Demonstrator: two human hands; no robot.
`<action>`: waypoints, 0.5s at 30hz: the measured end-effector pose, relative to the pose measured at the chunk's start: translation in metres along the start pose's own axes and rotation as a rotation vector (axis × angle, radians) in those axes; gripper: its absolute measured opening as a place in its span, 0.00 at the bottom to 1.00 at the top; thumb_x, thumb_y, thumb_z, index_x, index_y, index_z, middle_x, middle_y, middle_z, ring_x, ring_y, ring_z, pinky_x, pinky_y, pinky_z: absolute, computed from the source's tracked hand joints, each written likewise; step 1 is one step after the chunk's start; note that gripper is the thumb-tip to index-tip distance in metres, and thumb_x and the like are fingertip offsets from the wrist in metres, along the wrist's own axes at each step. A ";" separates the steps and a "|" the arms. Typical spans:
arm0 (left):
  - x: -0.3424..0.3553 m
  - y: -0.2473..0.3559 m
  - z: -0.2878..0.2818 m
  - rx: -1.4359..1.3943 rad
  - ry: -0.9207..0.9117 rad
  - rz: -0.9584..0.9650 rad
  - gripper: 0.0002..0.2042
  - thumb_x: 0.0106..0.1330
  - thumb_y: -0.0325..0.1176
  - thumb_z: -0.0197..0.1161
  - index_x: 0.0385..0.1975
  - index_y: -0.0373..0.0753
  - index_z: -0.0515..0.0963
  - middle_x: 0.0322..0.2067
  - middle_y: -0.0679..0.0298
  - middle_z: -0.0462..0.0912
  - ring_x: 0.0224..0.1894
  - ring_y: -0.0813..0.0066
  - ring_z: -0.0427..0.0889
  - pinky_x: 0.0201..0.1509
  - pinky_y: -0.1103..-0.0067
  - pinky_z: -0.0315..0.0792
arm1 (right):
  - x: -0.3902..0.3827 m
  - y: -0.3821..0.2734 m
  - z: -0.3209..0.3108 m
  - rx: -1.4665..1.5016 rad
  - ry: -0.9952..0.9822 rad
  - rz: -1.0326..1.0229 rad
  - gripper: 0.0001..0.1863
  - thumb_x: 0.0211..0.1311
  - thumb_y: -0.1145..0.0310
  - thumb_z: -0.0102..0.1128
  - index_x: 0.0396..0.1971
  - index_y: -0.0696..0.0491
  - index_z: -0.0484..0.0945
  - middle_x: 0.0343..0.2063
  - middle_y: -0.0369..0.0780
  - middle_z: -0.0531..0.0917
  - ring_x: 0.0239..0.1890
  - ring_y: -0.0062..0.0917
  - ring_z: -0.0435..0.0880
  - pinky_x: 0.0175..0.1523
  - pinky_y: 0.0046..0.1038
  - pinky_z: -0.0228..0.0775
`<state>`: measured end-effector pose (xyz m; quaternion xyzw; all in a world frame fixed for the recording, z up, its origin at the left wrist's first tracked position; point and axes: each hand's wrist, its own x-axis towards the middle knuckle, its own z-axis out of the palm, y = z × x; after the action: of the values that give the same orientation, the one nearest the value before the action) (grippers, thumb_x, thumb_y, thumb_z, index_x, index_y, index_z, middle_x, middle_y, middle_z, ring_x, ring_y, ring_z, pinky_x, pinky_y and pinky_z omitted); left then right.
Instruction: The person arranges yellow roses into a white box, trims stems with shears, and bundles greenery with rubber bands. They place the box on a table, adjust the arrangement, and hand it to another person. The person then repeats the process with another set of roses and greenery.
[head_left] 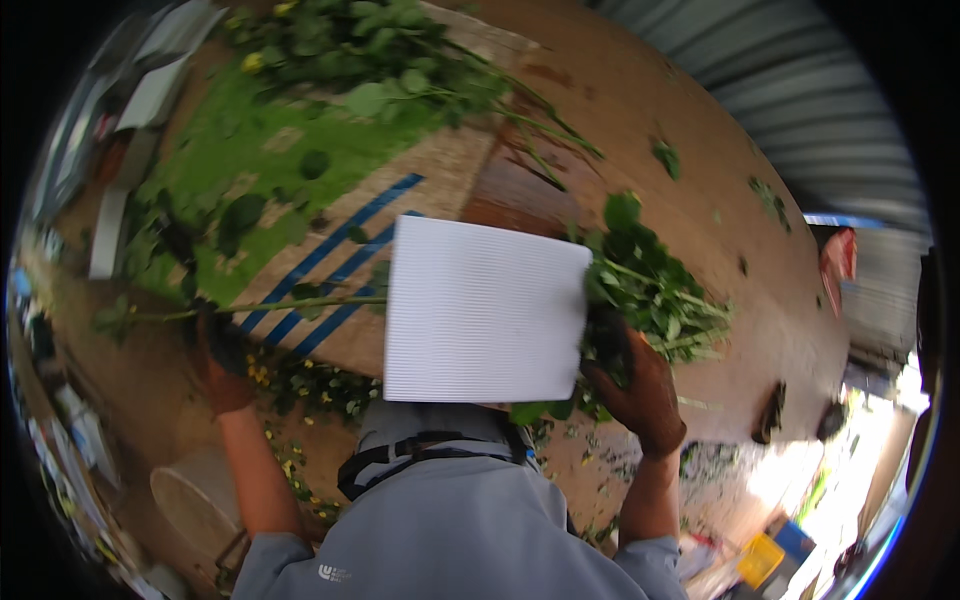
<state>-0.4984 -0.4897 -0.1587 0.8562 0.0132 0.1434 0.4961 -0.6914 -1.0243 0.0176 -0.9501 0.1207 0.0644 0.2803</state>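
A white corrugated sheet [487,310] lies before me at the table's near edge. Leafy green cut stems [670,310] stick out in a bunch past its right side. My right hand [640,385], in what looks like a dark finger covering, is closed around the bunch beside the sheet's right edge; leaves partly hide its fingers. Off to the left, my left hand [222,350] closes on a long green stem [325,302], which runs rightward to the sheet's left edge. Whatever lies under the sheet is hidden.
More leafy stems with yellow blooms [350,50] lie at the back on a worn green and tan board [330,140] with blue stripes. Loose leaves litter the brown tabletop [700,170]. A bucket [195,500] stands low left, a yellow crate [760,560] low right.
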 end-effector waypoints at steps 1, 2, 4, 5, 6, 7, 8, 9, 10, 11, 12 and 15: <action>0.000 0.004 0.000 -0.199 -0.005 -0.101 0.18 0.73 0.29 0.55 0.62 0.38 0.73 0.46 0.61 0.81 0.39 0.71 0.78 0.42 0.77 0.73 | 0.003 -0.002 0.003 0.051 0.001 0.046 0.39 0.56 0.60 0.71 0.65 0.61 0.67 0.45 0.51 0.84 0.47 0.47 0.83 0.55 0.42 0.74; 0.002 0.009 0.002 -0.866 0.024 -0.522 0.17 0.78 0.34 0.52 0.63 0.39 0.73 0.48 0.66 0.78 0.37 0.84 0.74 0.38 0.85 0.71 | 0.005 -0.003 0.004 0.074 -0.007 -0.008 0.38 0.56 0.63 0.71 0.65 0.60 0.67 0.45 0.51 0.84 0.48 0.46 0.84 0.55 0.42 0.75; 0.002 0.022 0.008 -0.862 0.103 -0.561 0.13 0.71 0.27 0.61 0.53 0.38 0.78 0.35 0.66 0.81 0.34 0.80 0.78 0.35 0.83 0.71 | 0.008 -0.006 0.007 0.086 -0.052 -0.020 0.38 0.56 0.65 0.70 0.66 0.60 0.67 0.46 0.51 0.84 0.47 0.46 0.84 0.54 0.41 0.75; 0.002 0.028 0.015 -0.937 0.119 -0.550 0.11 0.71 0.28 0.62 0.52 0.39 0.78 0.34 0.66 0.80 0.32 0.81 0.77 0.32 0.83 0.70 | 0.009 -0.007 0.008 0.093 -0.058 0.014 0.38 0.56 0.68 0.70 0.66 0.60 0.66 0.48 0.51 0.83 0.46 0.45 0.84 0.54 0.39 0.75; -0.002 0.034 0.022 -0.950 0.166 -0.535 0.10 0.70 0.29 0.64 0.50 0.40 0.79 0.32 0.67 0.80 0.29 0.83 0.76 0.28 0.82 0.69 | 0.009 -0.008 0.010 0.161 -0.067 0.114 0.38 0.56 0.70 0.69 0.67 0.61 0.65 0.52 0.51 0.82 0.49 0.42 0.83 0.56 0.37 0.74; -0.007 0.040 0.027 -0.888 0.215 -0.567 0.10 0.70 0.29 0.64 0.49 0.39 0.78 0.32 0.66 0.81 0.27 0.81 0.77 0.27 0.81 0.70 | 0.009 -0.010 0.011 0.164 -0.053 0.143 0.39 0.57 0.71 0.68 0.68 0.61 0.63 0.54 0.51 0.80 0.52 0.41 0.82 0.58 0.37 0.74; -0.011 0.044 0.032 -0.876 0.207 -0.518 0.10 0.70 0.29 0.64 0.49 0.38 0.78 0.32 0.66 0.81 0.26 0.79 0.77 0.25 0.80 0.70 | 0.010 -0.012 0.014 0.162 -0.027 0.157 0.39 0.57 0.72 0.67 0.69 0.62 0.61 0.57 0.52 0.79 0.54 0.40 0.81 0.59 0.36 0.73; -0.014 0.048 0.036 -0.927 0.204 -0.557 0.11 0.69 0.28 0.65 0.49 0.38 0.78 0.32 0.64 0.83 0.25 0.77 0.78 0.25 0.80 0.71 | 0.010 -0.014 0.016 0.182 -0.035 0.182 0.41 0.58 0.72 0.66 0.71 0.62 0.58 0.60 0.52 0.77 0.58 0.39 0.79 0.60 0.36 0.72; -0.015 0.051 0.041 -0.974 0.237 -0.510 0.11 0.69 0.28 0.64 0.50 0.37 0.78 0.34 0.61 0.84 0.26 0.75 0.80 0.25 0.80 0.73 | 0.011 -0.016 0.019 0.135 -0.022 0.157 0.43 0.59 0.72 0.64 0.73 0.61 0.54 0.61 0.52 0.76 0.58 0.39 0.79 0.60 0.36 0.72; -0.016 0.055 0.043 -0.947 0.258 -0.540 0.12 0.70 0.30 0.64 0.51 0.37 0.77 0.35 0.63 0.83 0.29 0.76 0.79 0.27 0.80 0.72 | 0.011 -0.018 0.022 0.117 -0.021 0.156 0.42 0.60 0.73 0.63 0.73 0.61 0.53 0.61 0.52 0.76 0.58 0.39 0.79 0.60 0.36 0.72; -0.016 0.059 0.046 -0.964 0.245 -0.513 0.13 0.71 0.33 0.64 0.52 0.38 0.77 0.36 0.65 0.82 0.32 0.78 0.78 0.29 0.80 0.71 | 0.012 -0.020 0.025 0.088 -0.018 0.170 0.42 0.61 0.74 0.62 0.74 0.60 0.52 0.62 0.52 0.76 0.59 0.40 0.79 0.60 0.36 0.72; -0.020 0.078 0.053 -0.940 0.211 -0.480 0.13 0.71 0.32 0.63 0.52 0.38 0.75 0.36 0.62 0.82 0.30 0.76 0.79 0.28 0.81 0.73 | 0.014 -0.024 0.032 0.167 0.022 0.278 0.40 0.66 0.77 0.55 0.75 0.59 0.49 0.67 0.50 0.70 0.65 0.36 0.73 0.68 0.35 0.64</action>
<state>-0.5135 -0.5775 -0.1215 0.4955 0.1927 0.1018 0.8408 -0.6733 -0.9896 0.0008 -0.8982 0.2591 0.0817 0.3456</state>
